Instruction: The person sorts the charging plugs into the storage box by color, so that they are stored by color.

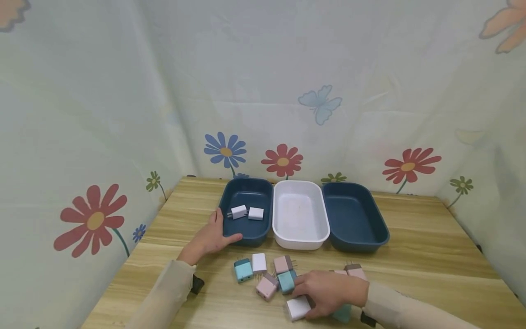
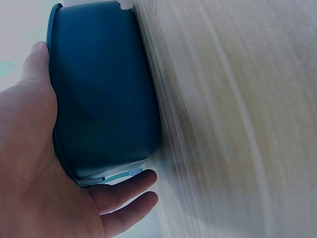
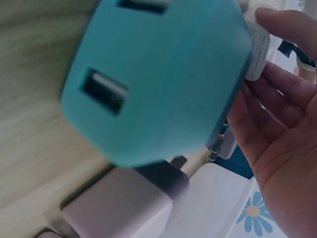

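Observation:
My left hand (image 1: 211, 235) rests against the near left corner of the left dark blue tray (image 1: 222, 228), its thumb and fingers spread along the outside. In the left wrist view, the thumb (image 2: 37, 62) lies straight at the tray's rim. Two white USB chargers (image 1: 256, 214) lie inside that tray. At the table's front, my right hand (image 1: 328, 292) pinches another white charger (image 1: 298, 308) between thumb and fingers. Around it lie teal chargers (image 1: 286, 281) and pink chargers (image 1: 267, 287). A teal charger (image 3: 163, 84) looms close in the right wrist view.
A white tray (image 1: 301, 244) stands in the middle, and a second dark blue tray (image 1: 355, 244) adjoins it on the right. One more white charger (image 1: 259, 262) lies before the trays. Floral cloth (image 1: 255, 91) hangs behind the wooden table (image 1: 427, 256).

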Available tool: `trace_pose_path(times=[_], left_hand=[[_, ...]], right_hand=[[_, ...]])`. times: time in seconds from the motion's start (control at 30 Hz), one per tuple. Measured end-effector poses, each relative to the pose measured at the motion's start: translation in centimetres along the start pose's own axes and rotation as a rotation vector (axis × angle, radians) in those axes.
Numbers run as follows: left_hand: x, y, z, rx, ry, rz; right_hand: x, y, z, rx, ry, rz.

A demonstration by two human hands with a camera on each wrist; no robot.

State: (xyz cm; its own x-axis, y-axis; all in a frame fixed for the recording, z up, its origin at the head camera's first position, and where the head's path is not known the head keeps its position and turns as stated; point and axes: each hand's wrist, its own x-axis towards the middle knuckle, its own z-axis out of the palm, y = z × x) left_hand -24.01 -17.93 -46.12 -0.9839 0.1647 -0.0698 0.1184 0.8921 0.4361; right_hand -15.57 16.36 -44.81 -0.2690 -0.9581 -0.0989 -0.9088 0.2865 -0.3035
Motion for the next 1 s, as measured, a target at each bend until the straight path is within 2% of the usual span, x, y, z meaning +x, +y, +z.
trace_pose_path(times=[0.2, 0.43, 0.77, 1.0], left_hand=[[0.2, 0.0, 0.1, 0.002, 0.002, 0.004], [0.3, 0.1, -0.1, 0.000, 0.008, 0.004], [0.3, 0.0, -0.2, -0.023, 0.014, 0.007], [0.3, -0.1, -0.2, -0.025, 0.017, 0.002]], right_hand=[[-0.6, 0.2, -1.0, 0.028, 0.067, 0.007], [-0.9, 0.6, -2.9, 0.074, 0.150, 0.083], [-0.8, 2.2, -4.2, 0.144, 0.200, 0.172], [-0.2, 2.9, -5.3, 0.130, 0.258, 0.194]])
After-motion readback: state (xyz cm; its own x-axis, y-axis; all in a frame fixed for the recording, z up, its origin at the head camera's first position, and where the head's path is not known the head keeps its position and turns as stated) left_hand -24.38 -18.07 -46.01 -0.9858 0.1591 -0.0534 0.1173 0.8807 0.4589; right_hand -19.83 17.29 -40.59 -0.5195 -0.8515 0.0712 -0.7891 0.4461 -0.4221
